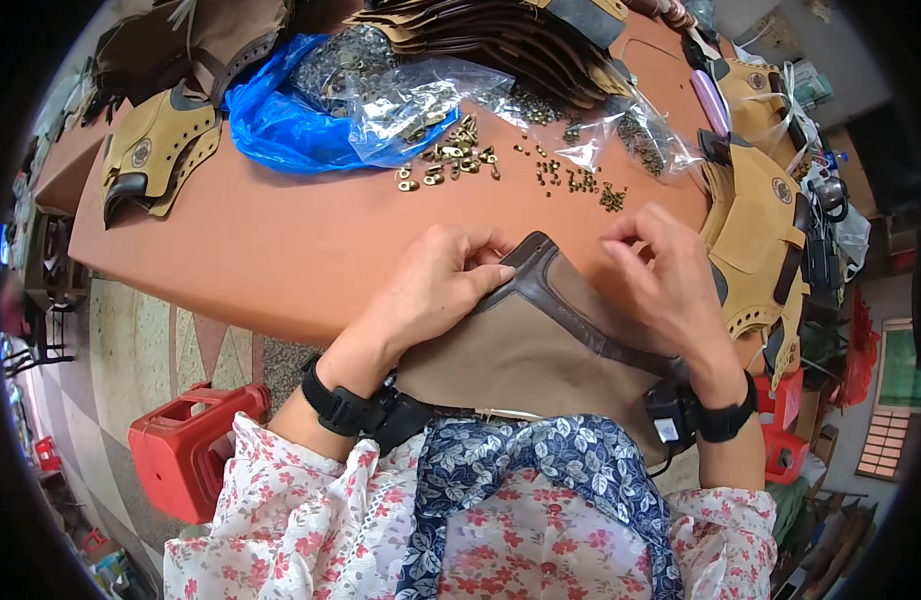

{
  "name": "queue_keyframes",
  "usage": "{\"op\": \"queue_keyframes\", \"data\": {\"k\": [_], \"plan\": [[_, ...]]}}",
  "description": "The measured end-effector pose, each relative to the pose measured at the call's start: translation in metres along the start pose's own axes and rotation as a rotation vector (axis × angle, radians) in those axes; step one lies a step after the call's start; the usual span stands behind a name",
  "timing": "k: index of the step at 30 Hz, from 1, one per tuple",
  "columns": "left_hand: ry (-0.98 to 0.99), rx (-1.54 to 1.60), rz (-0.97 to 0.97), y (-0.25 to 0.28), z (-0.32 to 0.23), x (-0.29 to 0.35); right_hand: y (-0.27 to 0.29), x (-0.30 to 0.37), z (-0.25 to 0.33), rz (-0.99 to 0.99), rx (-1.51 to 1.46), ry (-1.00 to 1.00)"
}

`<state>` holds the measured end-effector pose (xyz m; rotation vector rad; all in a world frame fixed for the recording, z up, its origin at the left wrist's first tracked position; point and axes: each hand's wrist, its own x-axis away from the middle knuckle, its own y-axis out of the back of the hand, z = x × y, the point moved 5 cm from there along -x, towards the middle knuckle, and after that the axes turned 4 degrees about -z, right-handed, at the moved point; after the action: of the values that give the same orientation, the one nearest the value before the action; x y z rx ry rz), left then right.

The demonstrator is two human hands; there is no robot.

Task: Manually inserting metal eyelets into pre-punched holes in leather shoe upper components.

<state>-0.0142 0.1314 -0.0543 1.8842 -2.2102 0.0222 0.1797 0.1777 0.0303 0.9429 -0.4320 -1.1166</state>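
Observation:
A taupe sewn piece (511, 360) with dark brown leather trim lies across my lap and the table's near edge. My left hand (426, 285) pinches it by the trim beside its pointed corner, where a small hole shows. To the right of that corner my right hand (666, 280) is raised, apart from the piece. Its thumb and fingers are curled together, and whatever may be between them is hidden. Beyond my hands lie loose brass-coloured hooks (461, 155) and, to their right, several small brass-coloured rivet parts (581, 180).
A blue plastic bag (281, 125) and clear bags of metal fittings (641, 140) sit farther back. Behind them is a stack of brown leather pieces (491, 45). Tan leather pieces lie left (166, 150) and right (756, 220). A red stool (196, 450) stands on the floor.

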Motion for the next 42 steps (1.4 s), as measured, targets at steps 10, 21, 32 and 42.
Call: {"op": "queue_keyframes", "data": {"k": [10,21,32,42], "plan": [[0.053,0.086,0.062,0.005,-0.005,0.002,-0.044,0.012,0.029,-0.016,-0.031,0.223],[0.057,0.127,0.075,0.003,0.000,0.000,-0.051,0.010,0.029,-0.014,-0.001,0.227],[0.058,0.127,0.060,0.003,-0.001,0.001,-0.051,0.012,0.029,-0.068,-0.060,0.227],[0.044,0.132,0.066,0.002,0.000,-0.001,-0.052,0.012,0.024,-0.073,-0.154,0.126]]}}
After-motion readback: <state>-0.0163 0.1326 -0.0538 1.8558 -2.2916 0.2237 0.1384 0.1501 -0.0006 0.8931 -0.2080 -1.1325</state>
